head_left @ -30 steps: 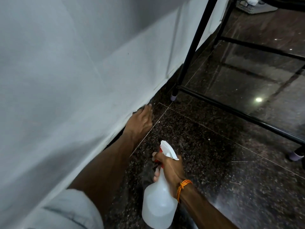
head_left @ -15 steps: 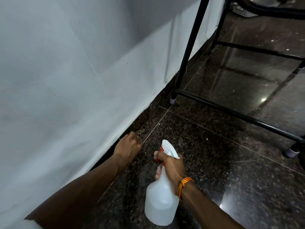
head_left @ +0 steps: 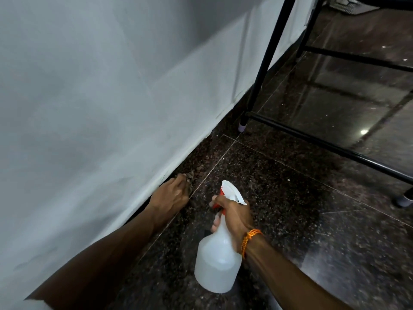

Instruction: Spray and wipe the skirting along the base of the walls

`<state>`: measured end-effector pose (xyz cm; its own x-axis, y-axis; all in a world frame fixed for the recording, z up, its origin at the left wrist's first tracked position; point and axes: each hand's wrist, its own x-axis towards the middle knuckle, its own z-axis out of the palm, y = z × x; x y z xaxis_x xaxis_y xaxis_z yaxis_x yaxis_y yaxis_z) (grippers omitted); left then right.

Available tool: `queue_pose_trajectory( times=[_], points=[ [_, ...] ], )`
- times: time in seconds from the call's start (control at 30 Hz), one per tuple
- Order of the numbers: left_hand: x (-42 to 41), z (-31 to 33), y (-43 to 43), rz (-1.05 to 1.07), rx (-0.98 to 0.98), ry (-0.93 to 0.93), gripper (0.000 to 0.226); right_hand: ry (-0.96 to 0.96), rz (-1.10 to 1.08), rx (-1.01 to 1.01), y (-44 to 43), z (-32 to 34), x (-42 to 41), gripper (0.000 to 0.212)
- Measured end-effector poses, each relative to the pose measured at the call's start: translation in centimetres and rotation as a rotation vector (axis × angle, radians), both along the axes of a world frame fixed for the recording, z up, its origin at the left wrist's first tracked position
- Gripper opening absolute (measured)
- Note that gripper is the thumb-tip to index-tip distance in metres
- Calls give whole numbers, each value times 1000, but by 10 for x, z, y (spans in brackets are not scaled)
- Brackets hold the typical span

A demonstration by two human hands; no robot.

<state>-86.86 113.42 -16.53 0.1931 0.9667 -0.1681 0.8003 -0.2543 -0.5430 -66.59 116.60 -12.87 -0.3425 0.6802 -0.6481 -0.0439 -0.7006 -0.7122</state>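
Observation:
The skirting [head_left: 197,158] is a dark speckled stone strip under the white wall [head_left: 111,108]. My left hand [head_left: 171,196] lies against its base, fingers curled round a small dark crumpled cloth [head_left: 189,176] that shows just past the fingertips. To the right, my right hand [head_left: 233,217] grips the neck of a translucent white spray bottle [head_left: 216,262] with a finger on the red trigger. Its white nozzle [head_left: 232,191] sits above the floor, and the bottle hangs tilted toward me.
A black metal frame stands ahead on the glossy dark granite floor [head_left: 290,220]. Its upright leg [head_left: 266,63] ends in a pale foot cap [head_left: 242,127] close to the skirting. A low crossbar [head_left: 335,147] runs right to another foot [head_left: 404,198].
My left hand slid back along the skirting toward me, from near the frame's leg, and its fingers curled over the cloth. The right hand and bottle hardly moved.

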Motion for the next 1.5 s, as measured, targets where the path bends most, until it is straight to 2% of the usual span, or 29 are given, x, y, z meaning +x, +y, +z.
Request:
queue_pose_trajectory(
  times=[0.13, 0.2, 0.3, 0.37, 0.43, 0.53, 0.6, 0.73, 0.83, 1.03, 1.23, 1.33, 1.5],
  points=[
    [-9, -14, -16, -10, 76, 22, 53, -8, 65, -4, -5, -5, -2, 18],
    [-15, -19, -16, -42, 54, 72, 57, -8, 64, -8, -6, -7, -5, 15],
    [-15, -19, 12, -88, 58, 66, 49, 14, 48, 5, -7, -10, -11, 7],
    [-7, -16, 42, -128, 132, 71, 45, 6, 54, 2, -10, -9, -13, 8],
    [4, 4, 73, -131, 242, 107, 51, 0, 47, -2, -13, -8, -15, 8],
    [14, 23, 96, -113, 243, 73, 50, 4, 31, -11, -15, -7, -14, 13],
    [5, 11, 78, -116, 201, 4, 49, 1, 49, -6, -17, -4, -11, 12],
    [-16, -22, 25, -192, 105, 31, 40, -3, 37, 18, -13, -1, -1, 13],
    [-12, -10, 35, -149, 151, -7, 44, -26, 18, 40, -10, -3, -2, 18],
    [-5, 7, 25, -85, 219, -89, 53, 6, 48, 43, -17, 1, -4, 15],
    [-29, 3, -66, -188, 107, -100, 49, -13, 97, 28, -41, 2, -12, 18],
    [-38, 0, -114, -175, 44, -69, 47, -11, 97, 12, -47, 7, -21, 21],
    [-40, 8, -133, -158, 66, -54, 45, -35, 92, 38, -51, 15, -29, 21]
  ],
)
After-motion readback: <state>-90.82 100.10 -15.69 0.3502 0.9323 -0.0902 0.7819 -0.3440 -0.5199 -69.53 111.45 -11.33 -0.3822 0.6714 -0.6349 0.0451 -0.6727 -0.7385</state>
